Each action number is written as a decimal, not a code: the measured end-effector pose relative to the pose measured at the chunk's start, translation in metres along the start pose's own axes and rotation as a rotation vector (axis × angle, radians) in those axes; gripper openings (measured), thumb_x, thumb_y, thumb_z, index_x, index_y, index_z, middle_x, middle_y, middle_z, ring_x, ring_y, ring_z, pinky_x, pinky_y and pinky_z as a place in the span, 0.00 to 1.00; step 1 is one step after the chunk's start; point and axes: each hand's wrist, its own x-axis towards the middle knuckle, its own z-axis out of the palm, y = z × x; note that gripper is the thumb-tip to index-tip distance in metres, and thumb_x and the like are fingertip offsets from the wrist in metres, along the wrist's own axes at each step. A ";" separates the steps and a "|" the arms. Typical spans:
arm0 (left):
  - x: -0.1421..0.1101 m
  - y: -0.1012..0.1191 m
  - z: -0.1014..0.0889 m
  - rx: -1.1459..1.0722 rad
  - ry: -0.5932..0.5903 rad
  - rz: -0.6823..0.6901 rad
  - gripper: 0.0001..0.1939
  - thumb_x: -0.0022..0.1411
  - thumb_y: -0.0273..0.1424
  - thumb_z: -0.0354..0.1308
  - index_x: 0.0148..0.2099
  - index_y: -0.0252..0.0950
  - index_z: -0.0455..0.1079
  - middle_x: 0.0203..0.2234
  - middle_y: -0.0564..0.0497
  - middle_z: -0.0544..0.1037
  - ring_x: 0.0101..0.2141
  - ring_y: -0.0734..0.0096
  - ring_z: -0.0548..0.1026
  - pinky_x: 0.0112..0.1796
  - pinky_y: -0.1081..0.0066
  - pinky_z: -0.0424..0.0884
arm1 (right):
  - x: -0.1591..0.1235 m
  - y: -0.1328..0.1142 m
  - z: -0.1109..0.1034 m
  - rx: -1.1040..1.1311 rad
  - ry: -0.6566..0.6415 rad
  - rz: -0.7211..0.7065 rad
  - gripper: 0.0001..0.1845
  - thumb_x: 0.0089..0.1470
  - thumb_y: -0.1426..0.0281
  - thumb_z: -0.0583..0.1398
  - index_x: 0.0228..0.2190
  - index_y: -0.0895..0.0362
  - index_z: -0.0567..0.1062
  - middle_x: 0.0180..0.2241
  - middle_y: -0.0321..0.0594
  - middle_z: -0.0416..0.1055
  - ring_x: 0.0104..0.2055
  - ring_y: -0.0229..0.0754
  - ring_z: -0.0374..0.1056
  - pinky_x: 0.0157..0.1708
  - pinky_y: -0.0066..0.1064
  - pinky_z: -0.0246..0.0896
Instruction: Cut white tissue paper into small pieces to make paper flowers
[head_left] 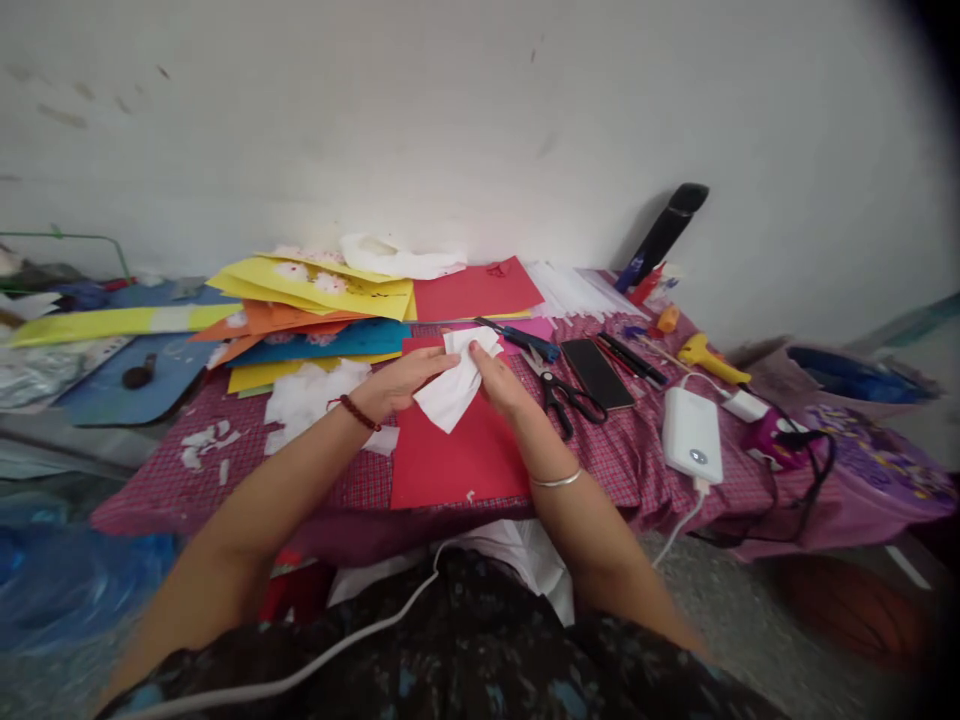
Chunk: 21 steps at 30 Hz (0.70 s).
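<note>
A folded piece of white paper (456, 385) is held between both hands over a red sheet (457, 455) on the low table. My left hand (405, 383) pinches its left side, fingers pressed together. From the right, my right hand (501, 382) grips the paper, thumb on top. A bead bracelet sits on my left wrist and a silver bangle on the right. Black scissors (568, 395) lie just right of my right hand.
Stacked coloured sheets (315, 300) lie at the back left, white scraps (311, 395) to the left. A phone (597, 372), pens (632, 358), a white power bank (692, 436) with cable, a yellow glue gun (709, 358) and a pink checked cloth (630, 450) fill the right side.
</note>
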 end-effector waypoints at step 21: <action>0.052 0.005 0.061 0.262 0.601 0.829 0.18 0.72 0.37 0.52 0.27 0.38 0.64 0.24 0.53 0.71 0.29 0.71 0.70 0.34 0.72 0.67 | 0.005 0.002 0.023 0.308 0.306 0.097 0.05 0.46 0.71 0.61 0.30 0.52 0.73 0.26 0.35 0.79 0.43 0.49 0.78 0.50 0.45 0.74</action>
